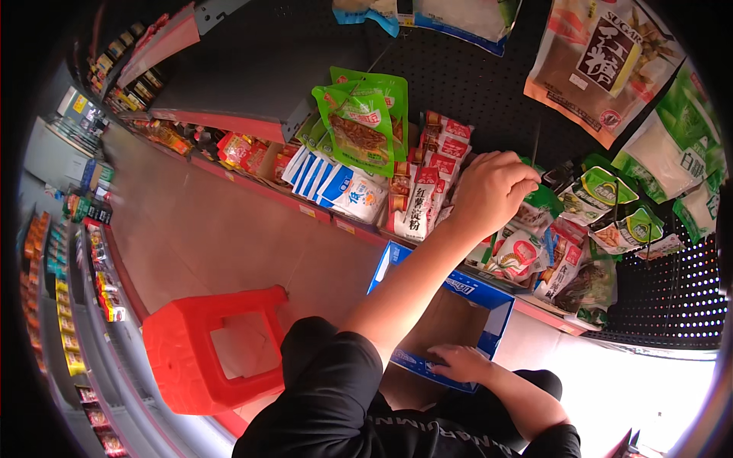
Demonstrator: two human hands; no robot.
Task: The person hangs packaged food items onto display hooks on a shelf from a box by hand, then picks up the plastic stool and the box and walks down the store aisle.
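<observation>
At the pegboard shelf, my left hand (pixel 497 186) is closed at a thin metal hook, its fingers pinched on the top of a green plastic packet (pixel 543 207). My fingers partly hide that packet. Below stands a blue open-topped cardboard box (pixel 497 320) with bare brown board inside. My right hand (pixel 462 363) grips the box's near rim. Beside my left forearm are red-and-white starch packets (pixel 419 209), standing in a row on the bottom shelf. White-and-red bags (pixel 518 252) lie under the hanging green packet.
A red plastic stool (pixel 189 349) stands on the floor to the left. Green snack pouches (pixel 363 129) rest on blue-and-white bags (pixel 352 194). A brown sugar bag (pixel 607 68) and green-topped packets (pixel 601 192) hang at right. A grey shelf (pixel 229 86) juts out at upper left.
</observation>
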